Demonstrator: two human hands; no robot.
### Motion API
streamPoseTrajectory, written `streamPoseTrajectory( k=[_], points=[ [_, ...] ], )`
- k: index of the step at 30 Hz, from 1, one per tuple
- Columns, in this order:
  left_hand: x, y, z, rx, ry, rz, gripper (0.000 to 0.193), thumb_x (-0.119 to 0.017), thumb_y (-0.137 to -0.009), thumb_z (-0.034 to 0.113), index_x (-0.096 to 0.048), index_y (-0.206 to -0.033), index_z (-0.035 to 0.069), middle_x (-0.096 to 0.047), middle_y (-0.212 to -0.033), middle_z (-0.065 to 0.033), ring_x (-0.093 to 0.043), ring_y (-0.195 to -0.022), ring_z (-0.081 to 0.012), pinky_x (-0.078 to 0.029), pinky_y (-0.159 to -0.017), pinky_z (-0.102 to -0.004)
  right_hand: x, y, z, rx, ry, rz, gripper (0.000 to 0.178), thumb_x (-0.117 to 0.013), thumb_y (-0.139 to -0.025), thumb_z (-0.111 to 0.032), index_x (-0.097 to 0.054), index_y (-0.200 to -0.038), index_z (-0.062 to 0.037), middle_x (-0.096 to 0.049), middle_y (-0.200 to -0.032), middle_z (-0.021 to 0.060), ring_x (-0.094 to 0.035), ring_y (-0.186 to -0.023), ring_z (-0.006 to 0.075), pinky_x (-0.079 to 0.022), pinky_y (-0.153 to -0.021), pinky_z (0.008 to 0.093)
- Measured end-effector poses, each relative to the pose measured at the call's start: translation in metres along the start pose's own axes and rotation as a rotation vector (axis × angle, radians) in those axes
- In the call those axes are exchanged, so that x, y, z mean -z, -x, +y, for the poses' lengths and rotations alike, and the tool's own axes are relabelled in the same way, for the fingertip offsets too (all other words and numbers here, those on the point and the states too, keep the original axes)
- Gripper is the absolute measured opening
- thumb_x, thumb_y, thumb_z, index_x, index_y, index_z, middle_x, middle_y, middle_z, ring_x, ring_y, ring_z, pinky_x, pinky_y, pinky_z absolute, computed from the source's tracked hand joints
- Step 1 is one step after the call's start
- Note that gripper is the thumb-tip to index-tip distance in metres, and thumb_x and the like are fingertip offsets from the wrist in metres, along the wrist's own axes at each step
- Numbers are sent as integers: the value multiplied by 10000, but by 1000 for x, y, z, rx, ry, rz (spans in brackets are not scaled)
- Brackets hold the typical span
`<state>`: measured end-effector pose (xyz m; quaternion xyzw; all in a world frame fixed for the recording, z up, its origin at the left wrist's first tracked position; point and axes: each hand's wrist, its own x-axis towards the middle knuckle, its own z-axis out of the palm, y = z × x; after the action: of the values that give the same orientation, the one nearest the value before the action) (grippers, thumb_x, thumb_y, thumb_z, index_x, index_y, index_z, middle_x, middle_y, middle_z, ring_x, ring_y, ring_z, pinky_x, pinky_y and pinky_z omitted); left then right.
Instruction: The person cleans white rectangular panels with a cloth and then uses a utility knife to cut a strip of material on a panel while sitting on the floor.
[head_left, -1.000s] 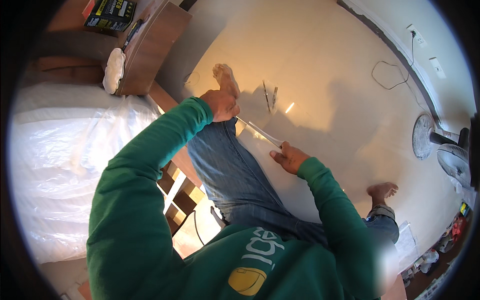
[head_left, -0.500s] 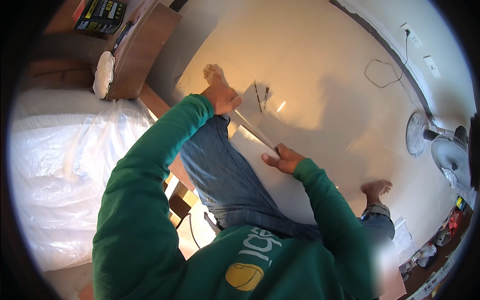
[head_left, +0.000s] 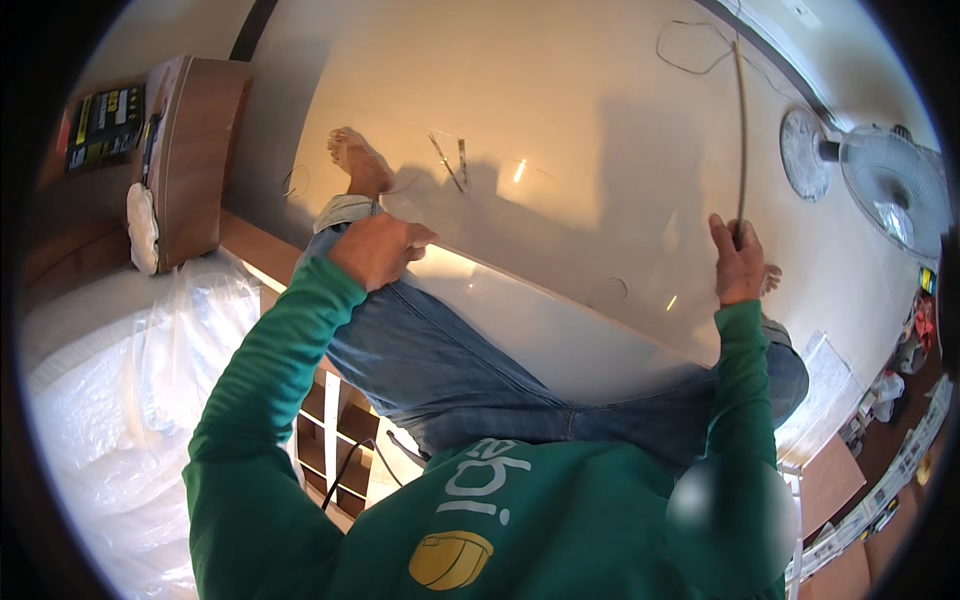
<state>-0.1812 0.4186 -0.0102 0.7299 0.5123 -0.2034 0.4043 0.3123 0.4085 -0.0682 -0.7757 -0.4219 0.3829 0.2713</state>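
Observation:
A white panel (head_left: 560, 325) with a thin straight edge lies across between my legs. My left hand (head_left: 385, 250) is closed at its left corner, over my knee, thumb and forefinger pinching the edge. Out to the right, my right hand (head_left: 738, 262) is closed around the lower end of a long, thin, brownish strip (head_left: 742, 130), which points away from me toward the wall. The strip stands apart from the panel. Two slim dark-and-light tools (head_left: 448, 165) lie on the floor beyond the left hand.
A standing fan (head_left: 890, 185) and a loose cable (head_left: 690, 65) are at the far right. At left are a brown cabinet (head_left: 195, 165) with a dark box (head_left: 105, 125), and a plastic-covered mattress-like block (head_left: 130, 400). My bare left foot (head_left: 355, 155) rests on the floor.
My right hand has swung from the panel's edge out to the right, and a long strip now shows in it. My left hand has come nearer, staying by the panel's left corner.

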Motion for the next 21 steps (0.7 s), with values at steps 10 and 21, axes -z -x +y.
streamPoseTrajectory(
  k=[10, 21],
  points=[
    [-74, -10, 94, -261, -442, 158, 493, -614, -1033, 307, -578, -1420, 4, -639, -1414, -161, -584, -1360, -313, -328, -1207, -649, 42, 34, 58, -68, 37, 67, 366, -754, -966, -322, -589, -819, -31, -493, -720, -38, -430, -679, 89, -390, -621, 285],
    [-120, -43, 177, -552, -164, 196, 517, -588, -944, 47, -547, -1459, 25, -644, -1422, -145, -598, -1352, -295, -430, -1142, -604, 13, 30, 34, -15, 275, -87, 415, -719, -966, -393, -661, -965, 18, -614, -760, 83, -551, -713, 173, -493, -705, 348]
  ],
)
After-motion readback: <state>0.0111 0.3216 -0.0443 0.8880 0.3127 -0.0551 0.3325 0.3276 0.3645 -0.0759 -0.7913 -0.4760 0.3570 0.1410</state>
